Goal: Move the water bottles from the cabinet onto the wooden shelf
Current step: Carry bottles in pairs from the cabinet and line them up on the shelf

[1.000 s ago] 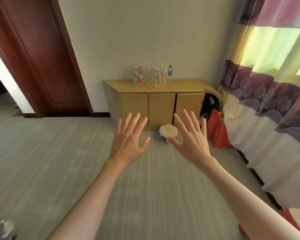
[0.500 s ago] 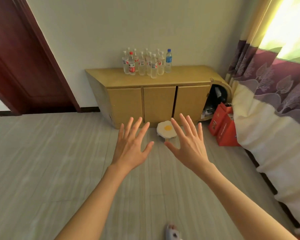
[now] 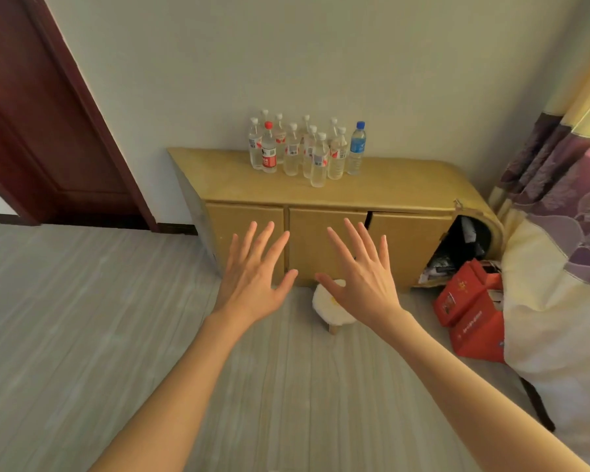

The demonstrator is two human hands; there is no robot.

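Observation:
Several clear water bottles stand upright in a cluster on top of a low yellow cabinet against the wall. One has a red cap and red label, another a blue cap and blue label. My left hand and my right hand are stretched out in front of the cabinet doors, below the bottles, fingers spread and palms down, holding nothing. No wooden shelf is in view.
A small white stool stands on the floor by the cabinet, partly behind my right hand. Red boxes lie at the cabinet's right end. A curtain hangs at right, and a dark wooden door is at left.
The view has moved closer to the cabinet, which now looks larger with the bottles nearer the centre. Both hands stay spread and empty, now in front of the cabinet doors.

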